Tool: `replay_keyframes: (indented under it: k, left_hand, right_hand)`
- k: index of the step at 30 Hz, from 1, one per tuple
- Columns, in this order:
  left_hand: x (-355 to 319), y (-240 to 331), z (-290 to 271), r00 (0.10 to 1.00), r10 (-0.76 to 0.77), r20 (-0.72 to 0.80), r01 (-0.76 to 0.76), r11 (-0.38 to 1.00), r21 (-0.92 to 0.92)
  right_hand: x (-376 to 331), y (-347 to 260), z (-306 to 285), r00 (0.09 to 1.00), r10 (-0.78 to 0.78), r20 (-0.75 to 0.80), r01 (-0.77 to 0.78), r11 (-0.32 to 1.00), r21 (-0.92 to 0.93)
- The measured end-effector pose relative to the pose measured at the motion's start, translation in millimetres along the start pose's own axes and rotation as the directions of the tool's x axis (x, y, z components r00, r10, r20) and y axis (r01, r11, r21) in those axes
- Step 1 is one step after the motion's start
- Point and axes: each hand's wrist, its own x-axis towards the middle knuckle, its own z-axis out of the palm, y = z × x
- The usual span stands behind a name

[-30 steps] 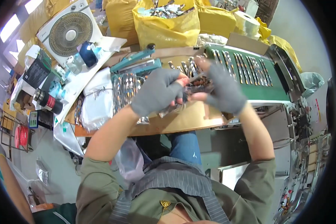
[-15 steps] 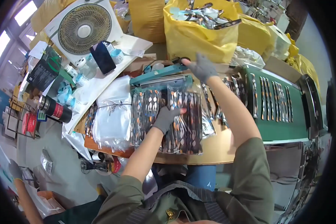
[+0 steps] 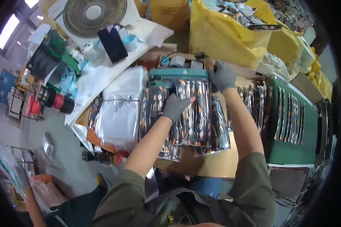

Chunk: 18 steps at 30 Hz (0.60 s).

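On the table before me lies a clear plastic bag (image 3: pixel 193 126) full of long dark strips with orange and white shapes. Its upper edge reaches the teal bag sealer (image 3: pixel 182 73), whose bar is lowered. My left hand (image 3: pixel 175 108), in a grey glove, grips the bag's left side with its thumb on top; the other fingers are mostly hidden. At the sealer's right end, my gloved right hand (image 3: pixel 222 76) is closed on the handle. Another bundle of strips (image 3: pixel 155 108) lies left of and partly under the bag.
Flat clear bags (image 3: pixel 119 113) are stacked left, beside a white shelf (image 3: pixel 140 41) with a fan (image 3: pixel 94 13), phone (image 3: pixel 113 43) and tape rolls. A yellow sack (image 3: pixel 227 34) stands behind. Right, strips lie on a green conveyor belt (image 3: pixel 291 143). A co-worker's arm (image 3: pixel 35 206) shows lower left.
The sealer's bar has come down with my right hand, from raised to level. My left hand has shifted the bag to the right and up toward the sealer. The view has tilted slightly.
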Motion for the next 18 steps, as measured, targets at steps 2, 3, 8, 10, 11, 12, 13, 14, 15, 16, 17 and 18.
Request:
replay_keyframes:
  k: [2,3,8,10,11,12,13,14,15,16,17,18]
  left_hand:
    - [-27,-7,2,0.862,0.417,-0.288,-0.309,0.883,0.354]
    - [-50,1,-11,0.685,0.67,-0.287,-0.463,0.704,0.539]
    - [-228,-23,-81,0.881,0.366,-0.299,-0.042,0.691,0.722]
    - [-282,-49,-66,0.92,0.329,-0.213,-0.021,0.584,0.811]
    - [-300,-72,-50,0.904,0.34,-0.258,0.046,0.522,0.852]
    - [-311,-89,-36,0.92,0.314,-0.237,0.074,0.453,0.888]
    - [-322,-104,-28,0.933,0.288,-0.217,0.096,0.381,0.919]
    - [-331,-122,-29,0.928,0.297,-0.225,0.099,0.386,0.917]
    - [-344,-139,-31,0.941,0.235,-0.242,0.14,0.382,0.914]
    - [-350,-147,-38,0.95,0.184,-0.252,0.169,0.376,0.911]
    - [-357,-148,-53,0.941,0.199,-0.273,0.184,0.374,0.909]
    - [-376,-152,-70,0.952,0.002,-0.306,0.273,0.447,0.852]
  right_hand:
    - [0,1,13,0.999,-0.022,-0.039,0.021,1.0,-0.016]
    - [3,9,22,1.0,0.001,-0.003,-0.001,1.0,-0.002]
    - [12,7,5,0.981,0.121,0.15,-0.113,0.992,-0.057]
    - [18,25,8,0.99,0.102,0.101,-0.092,0.991,-0.096]
    - [20,31,15,0.99,0.082,0.112,-0.073,0.994,-0.082]
    - [23,38,22,0.993,0.084,0.083,-0.077,0.994,-0.079]
    - [21,33,19,0.995,0.086,0.05,-0.082,0.994,-0.077]
    - [16,32,11,0.988,0.144,0.051,-0.136,0.983,-0.122]
    - [1,20,2,0.99,0.129,0.049,-0.123,0.986,-0.115]
    - [-19,3,-11,0.991,-0.009,-0.135,-0.008,0.992,-0.122]
    - [-38,-24,-23,0.937,-0.149,-0.316,0.111,0.985,-0.134]
    - [-76,-87,-38,0.899,-0.275,-0.341,0.326,0.94,0.101]
